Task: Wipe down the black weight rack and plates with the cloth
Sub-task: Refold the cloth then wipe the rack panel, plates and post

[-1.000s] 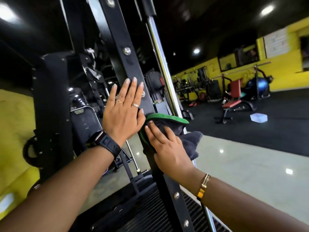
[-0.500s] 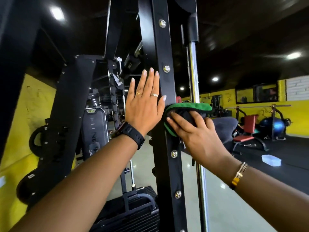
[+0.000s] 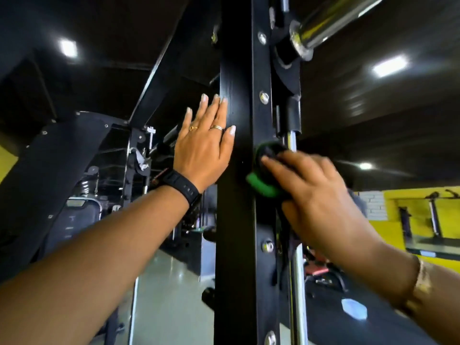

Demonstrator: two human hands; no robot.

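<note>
The right hand (image 3: 311, 192), fingers laid nearly straight, is pressing the bunched dark-grey, green-edged cloth (image 3: 263, 186) against the tall black steel rack upright (image 3: 239, 245), wiping beside its bolts. The left hand (image 3: 201, 155) is lying flat and empty on that post, likely bracing. Beyond, 1 chrome guide rod (image 3: 297, 282) is running alongside.

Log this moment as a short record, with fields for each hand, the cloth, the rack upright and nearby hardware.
left hand: flat against the upright's left face, fingers straight, black watch on the wrist
right hand: presses the cloth on the upright's bolted face; motion-blurred
cloth: dark with a green edge, bunched under the right hand
upright: black, vertical, silver bolts down its front
nearby: chrome guide rod right of the upright; chrome bar end above it, upper right
</note>
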